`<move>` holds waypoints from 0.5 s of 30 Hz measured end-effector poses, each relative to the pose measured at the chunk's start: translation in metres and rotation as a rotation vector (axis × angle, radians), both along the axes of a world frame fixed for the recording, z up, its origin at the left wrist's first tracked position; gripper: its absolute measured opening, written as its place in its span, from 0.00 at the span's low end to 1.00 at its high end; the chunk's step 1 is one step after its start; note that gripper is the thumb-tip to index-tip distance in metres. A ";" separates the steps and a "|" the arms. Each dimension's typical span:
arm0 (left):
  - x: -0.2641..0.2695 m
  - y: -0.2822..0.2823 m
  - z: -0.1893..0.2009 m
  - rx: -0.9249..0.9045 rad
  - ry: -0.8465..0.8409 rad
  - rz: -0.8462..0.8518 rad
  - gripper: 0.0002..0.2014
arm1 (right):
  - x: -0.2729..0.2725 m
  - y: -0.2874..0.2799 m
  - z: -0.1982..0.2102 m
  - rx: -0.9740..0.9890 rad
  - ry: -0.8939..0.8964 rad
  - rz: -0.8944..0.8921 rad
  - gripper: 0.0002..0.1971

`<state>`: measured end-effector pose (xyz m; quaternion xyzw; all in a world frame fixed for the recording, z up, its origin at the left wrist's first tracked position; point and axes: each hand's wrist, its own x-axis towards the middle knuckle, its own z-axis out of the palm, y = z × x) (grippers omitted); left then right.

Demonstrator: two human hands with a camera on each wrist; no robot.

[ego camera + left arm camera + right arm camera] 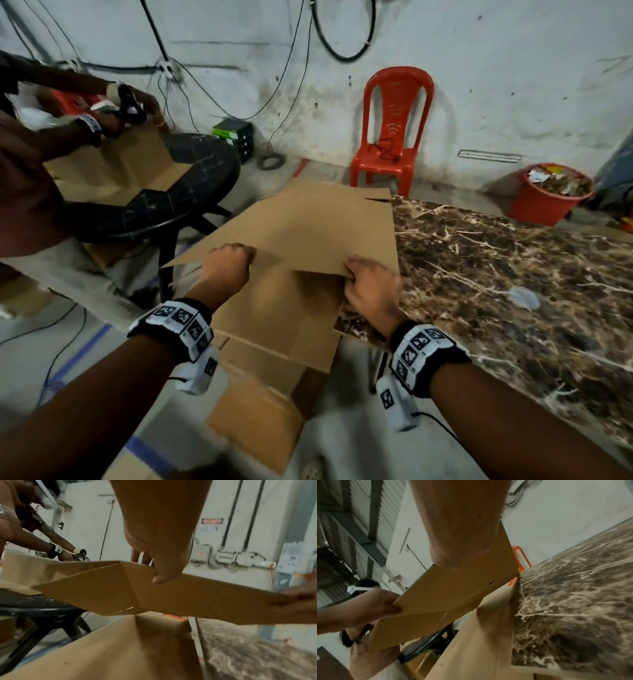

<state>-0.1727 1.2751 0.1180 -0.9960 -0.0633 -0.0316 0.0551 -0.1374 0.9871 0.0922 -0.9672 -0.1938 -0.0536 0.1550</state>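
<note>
two hands: one left hand [229, 265], one right hand [371, 286]. two marker-printed wrist bands, the left band [178, 325] and the right band [424, 353]. one flattened cardboard box [318, 229] held between the hands. one more cardboard sheet [113, 171] lies on the one round black table [195, 192]. one cardboard stack [257, 421] sits on the floor, its pieces too overlapped to count. one marble worktop [513, 274]. one red chair [394, 120]. one red bucket [544, 202]. one green-and-black box [234, 137] by the wall. one second person [20, 171], holding one tape dispenser [128, 104].
</note>
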 end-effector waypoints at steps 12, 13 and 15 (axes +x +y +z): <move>-0.027 0.110 -0.110 -0.121 0.183 -0.005 0.16 | -0.019 0.107 -0.108 -0.170 0.264 0.204 0.19; -0.030 0.111 -0.117 -0.146 0.255 0.013 0.16 | -0.021 0.108 -0.111 -0.201 0.304 0.251 0.19; -0.032 0.110 -0.129 -0.196 0.453 0.019 0.19 | -0.021 0.106 -0.116 -0.201 0.446 0.291 0.27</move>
